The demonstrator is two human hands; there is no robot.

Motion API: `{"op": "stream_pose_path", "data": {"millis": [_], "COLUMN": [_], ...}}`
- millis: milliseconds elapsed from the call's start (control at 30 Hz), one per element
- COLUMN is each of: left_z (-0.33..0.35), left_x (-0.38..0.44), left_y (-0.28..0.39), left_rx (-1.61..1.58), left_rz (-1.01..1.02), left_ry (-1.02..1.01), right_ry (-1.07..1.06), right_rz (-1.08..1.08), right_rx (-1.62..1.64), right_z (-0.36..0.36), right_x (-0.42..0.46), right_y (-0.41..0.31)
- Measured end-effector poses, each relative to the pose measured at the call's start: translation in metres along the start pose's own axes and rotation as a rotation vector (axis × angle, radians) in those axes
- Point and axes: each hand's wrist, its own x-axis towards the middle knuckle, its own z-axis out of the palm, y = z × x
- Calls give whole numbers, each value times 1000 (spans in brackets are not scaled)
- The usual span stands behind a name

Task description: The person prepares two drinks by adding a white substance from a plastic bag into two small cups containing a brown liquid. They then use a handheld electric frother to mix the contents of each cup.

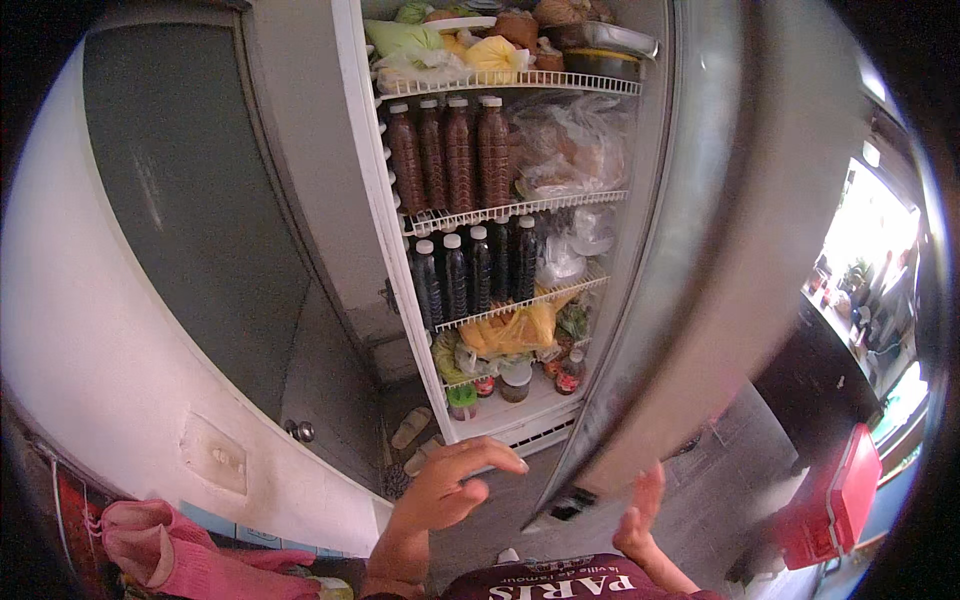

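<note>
Before me stands an upright refrigerator with its door [720, 247] swung out to the right. My left hand [446, 484] is in front of the cabinet's base [517, 439], fingers curved and apart, with nothing visible in it. Beside the lower part of the door, my right hand [641, 514] is raised with its fingers extended and holds nothing; whether it touches the door I cannot tell. Several dark brown bottles [459, 157] with white caps stand on one wire shelf [525, 208], and several near-black bottles [454, 277] on the shelf below. A yellow plastic bag [514, 330] lies lower down.
Filled bags [405, 37] and a metal pan [600, 37] crowd the top shelf. Jars [516, 381] stand at the bottom. A dark door [195, 165] is at left, slippers [411, 427] by its foot. Pink boots [161, 544] are lower left; a red cooler [832, 502] is right.
</note>
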Motion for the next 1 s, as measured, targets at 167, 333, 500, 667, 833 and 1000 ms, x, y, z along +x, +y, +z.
{"op": "stream_pose_path", "data": {"millis": [167, 333, 500, 667, 833, 1000], "left_z": [4, 26, 14, 12, 17, 18], "left_x": [26, 52, 66, 85, 94, 97], "left_y": [75, 178, 169, 145, 132, 126], "left_rx": [-656, -1197, -1191, -1131, -1135, -1148], "left_rz": [507, 199, 232, 322, 335, 332], "left_ry": [176, 456, -41, -290, -387, -431], "right_ry": [298, 675, 763, 793, 936, 971], "right_rz": [98, 234, 257, 218, 250, 194], "right_rx": [-187, 50, 60, 81, 87, 52], "right_z": [-53, -149, -236, -300, -299, -294], "right_x": [-16, 8, 30, 30, 44, 45], "right_y": [-18, -36, -6, 26, 22, 26]}}
